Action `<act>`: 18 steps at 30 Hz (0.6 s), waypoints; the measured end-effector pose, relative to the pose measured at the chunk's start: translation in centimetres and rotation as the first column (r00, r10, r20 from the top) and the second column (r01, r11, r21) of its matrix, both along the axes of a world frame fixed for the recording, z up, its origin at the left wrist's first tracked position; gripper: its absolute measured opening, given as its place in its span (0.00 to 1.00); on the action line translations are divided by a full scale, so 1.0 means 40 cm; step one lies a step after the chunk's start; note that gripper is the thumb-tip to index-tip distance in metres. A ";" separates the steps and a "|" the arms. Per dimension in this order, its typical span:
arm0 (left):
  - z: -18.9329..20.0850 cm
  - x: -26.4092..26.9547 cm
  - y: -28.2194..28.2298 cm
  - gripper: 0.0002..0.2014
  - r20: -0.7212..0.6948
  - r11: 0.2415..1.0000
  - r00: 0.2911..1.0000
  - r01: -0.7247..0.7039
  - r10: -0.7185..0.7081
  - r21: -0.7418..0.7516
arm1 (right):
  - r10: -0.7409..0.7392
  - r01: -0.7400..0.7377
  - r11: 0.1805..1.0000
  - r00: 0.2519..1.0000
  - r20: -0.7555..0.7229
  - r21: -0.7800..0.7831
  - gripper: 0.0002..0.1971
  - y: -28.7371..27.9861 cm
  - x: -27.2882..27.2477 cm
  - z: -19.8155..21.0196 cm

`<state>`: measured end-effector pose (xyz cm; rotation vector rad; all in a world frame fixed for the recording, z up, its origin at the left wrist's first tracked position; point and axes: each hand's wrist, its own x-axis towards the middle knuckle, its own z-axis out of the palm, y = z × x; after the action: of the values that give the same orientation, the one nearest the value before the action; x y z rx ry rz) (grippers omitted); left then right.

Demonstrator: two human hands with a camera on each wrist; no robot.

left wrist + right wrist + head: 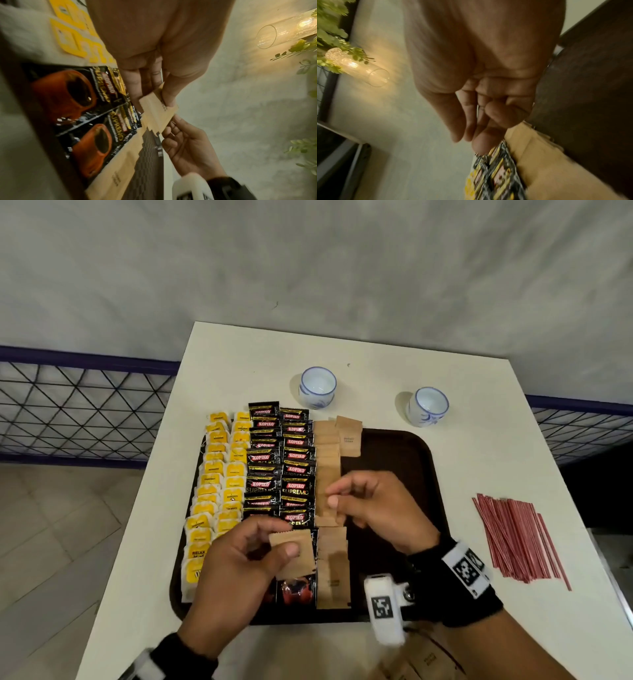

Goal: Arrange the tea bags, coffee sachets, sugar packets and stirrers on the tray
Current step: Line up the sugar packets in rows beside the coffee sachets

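A dark brown tray point(394, 467) holds two columns of yellow tea bags point(219, 474), two columns of black coffee sachets point(281, 463) and a column of brown sugar packets point(327, 460). My left hand point(281, 539) pinches a small stack of sugar packets point(294, 556) between thumb and fingers above the tray's near part; the left wrist view shows the same stack point(159, 112). My right hand point(334, 496) hovers over the sugar column, fingers loosely curled, nothing seen between them point(481, 135). Red stirrers point(517, 539) lie in a pile on the table, right of the tray.
Two white-and-blue cups point(317, 386) point(428, 405) stand beyond the tray. More brown packets point(421, 659) lie at the table's near edge under my right forearm. The tray's right half is bare. A dark mesh railing point(85, 412) runs behind the white table.
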<state>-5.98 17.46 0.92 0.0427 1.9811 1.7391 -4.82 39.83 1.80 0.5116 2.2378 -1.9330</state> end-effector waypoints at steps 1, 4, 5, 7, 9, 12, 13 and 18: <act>0.002 -0.006 0.009 0.10 -0.024 1.000 1.000 0.005 -0.005 0.002 | 0.045 -0.045 0.999 0.999 0.014 -0.030 0.05 -0.011 0.023 0.008; 0.010 -0.013 0.035 0.10 -0.044 1.000 0.999 0.004 -0.003 0.009 | 0.088 -0.084 0.991 0.996 0.035 -0.100 0.06 -0.037 0.072 0.015; 0.012 -0.013 0.042 0.10 -0.043 1.000 0.999 0.004 -0.003 0.019 | 0.088 -0.084 0.991 0.995 0.036 -0.103 0.07 -0.042 0.082 0.014; 0.016 -0.010 0.054 0.10 -0.048 1.000 0.999 0.012 -0.011 0.028 | 0.070 -0.066 0.995 0.997 0.040 -0.076 0.07 -0.042 0.095 0.008; 0.022 -0.006 0.060 0.08 -0.040 0.999 0.999 0.024 -0.022 0.041 | 0.040 -0.037 0.997 0.998 0.046 -0.063 0.07 -0.037 0.101 0.005; 0.030 -0.001 0.056 0.08 -0.005 0.998 1.000 0.030 -0.030 0.063 | -0.034 0.036 0.998 0.999 0.042 -0.053 0.04 -0.013 0.102 0.010; 0.029 -0.001 0.047 0.08 -0.011 0.998 0.999 0.038 -0.037 0.057 | -0.086 0.088 0.995 0.996 0.039 -0.048 0.02 0.002 0.096 0.012; 0.009 0.028 -0.023 0.13 0.030 0.992 0.993 0.115 -0.114 -0.044 | -0.317 0.316 0.948 0.948 0.025 0.040 0.07 0.131 0.006 -0.003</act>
<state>-4.86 16.54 1.27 0.1140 1.9580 1.6141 -4.60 45.08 1.66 0.9524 2.2897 -2.0101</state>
